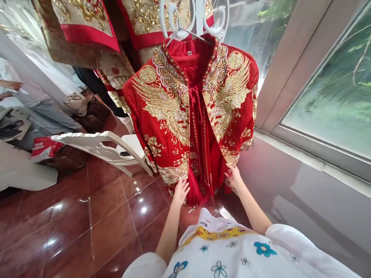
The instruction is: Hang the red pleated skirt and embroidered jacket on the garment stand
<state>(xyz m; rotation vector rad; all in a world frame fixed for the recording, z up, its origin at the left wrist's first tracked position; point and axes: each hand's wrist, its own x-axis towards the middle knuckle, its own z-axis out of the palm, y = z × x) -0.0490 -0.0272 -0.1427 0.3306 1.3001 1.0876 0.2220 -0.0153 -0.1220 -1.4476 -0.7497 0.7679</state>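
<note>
A red jacket (192, 113) with heavy gold embroidery hangs in front of me on a hanger (182, 33) hooked to a white stand (200, 6). My left hand (180, 191) rests on the jacket's lower left hem, fingers stretched out against the cloth. My right hand (233, 178) touches the lower right hem, fingers bent onto its edge. A red fringed skirt part shows between the two front panels, partly covered by them.
More red and gold garments (84, 19) hang behind. A white chair (110, 148) stands at the left on the red tiled floor (84, 231). A window (338, 94) and grey wall are at the right. Another person (27, 99) stands far left by a table.
</note>
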